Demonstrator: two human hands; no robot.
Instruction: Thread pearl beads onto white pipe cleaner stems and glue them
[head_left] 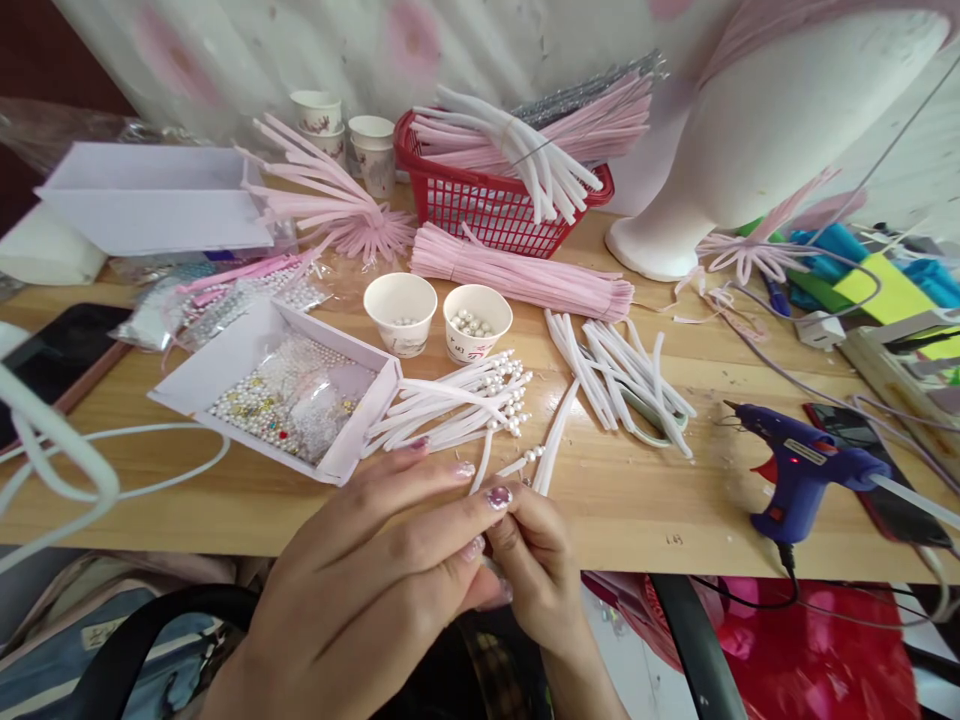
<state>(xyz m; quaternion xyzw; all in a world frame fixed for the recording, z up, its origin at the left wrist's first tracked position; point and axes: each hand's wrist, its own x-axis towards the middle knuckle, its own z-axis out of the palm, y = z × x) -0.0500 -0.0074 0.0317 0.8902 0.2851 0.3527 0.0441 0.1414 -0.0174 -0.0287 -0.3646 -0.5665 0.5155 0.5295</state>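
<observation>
My left hand (390,575) and my right hand (541,570) meet at the table's front edge. The fingertips of both are pinched together, and whatever is between them is hidden by the fingers. Just beyond the fingertips, a white fuzzy stem (484,460) and a few more white stems (553,445) show, some with pearl beads (532,454) at the end. Whether any of these is held I cannot tell. Past my left fingers lies a pile of bead-tipped white stems (442,408). Two paper cups, one holding pale beads (405,322) and one pearls (471,322), stand behind it.
An open white box (371,425) of beads sits at left. Plain white stems (637,385) and a pink stem bundle (517,275) lie farther back, before a red basket (487,205). At right are a blue glue gun (799,465), its cord and a phone (892,480).
</observation>
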